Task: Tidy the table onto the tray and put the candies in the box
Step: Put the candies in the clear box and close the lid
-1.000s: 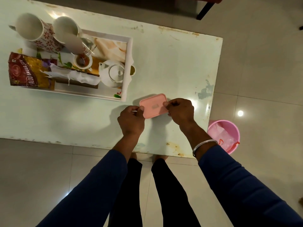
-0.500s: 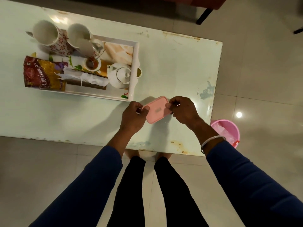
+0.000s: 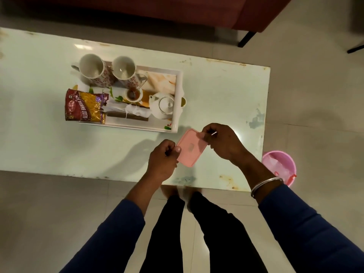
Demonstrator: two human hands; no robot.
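Both my hands are on the pink box (image 3: 191,147), head view only. My left hand (image 3: 162,161) grips its near-left end, fingers curled, thumb pressed on the lid. My right hand (image 3: 221,141) pinches the far-right corner, fingers curled over the edge; a thin pale stick shows between those fingers, cannot tell what it is. Box has its lid on and sits tilted, over the near right part of the table (image 3: 216,91), just beside the tray's near right corner. Cannot tell if it touches the tabletop. No candies visible.

Tray (image 3: 178,107) is white, on the table left of my hands. On it: two flowered mugs (image 3: 92,67) side by side at the far end, a small cup with a strainer (image 3: 134,94) in the middle, a white teapot (image 3: 162,105) at the right, white tissue (image 3: 132,111) on a dark strip near the front. Snack packet (image 3: 84,106), red and yellow, lies across the tray's left end, partly hanging over the rim.

Silver bangle (image 3: 266,185) on my right wrist, blue sleeves on both arms. Pink bucket (image 3: 279,166) stands on the floor past the table's right end. Dark red seat beyond the far edge.
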